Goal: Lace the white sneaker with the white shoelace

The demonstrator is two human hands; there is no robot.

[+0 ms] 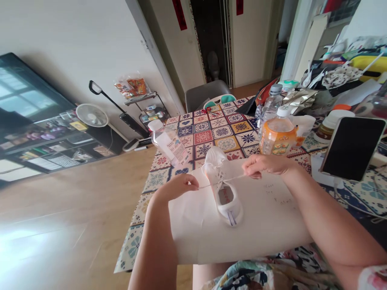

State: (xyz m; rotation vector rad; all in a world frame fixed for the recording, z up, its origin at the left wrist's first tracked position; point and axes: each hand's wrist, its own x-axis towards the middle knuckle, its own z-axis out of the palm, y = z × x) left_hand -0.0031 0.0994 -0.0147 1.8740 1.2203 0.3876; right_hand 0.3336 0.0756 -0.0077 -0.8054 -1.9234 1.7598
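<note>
While the white shoe (223, 186) sits on a pale sheet (256, 233), left hand (181, 186) and right hand (263, 165) each pinch the lace (234, 177), both nearly closed, its ends kinda lost, handwriting (277, 195) too blurry to read

The patterned table (203, 137) bears an orange-labelled bottle (278, 137) and a white sheet (260, 221) carrying a white shoe (215, 173).

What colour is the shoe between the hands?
White; the shoe has bluish stripes at its heel. The head view shows it.
</note>
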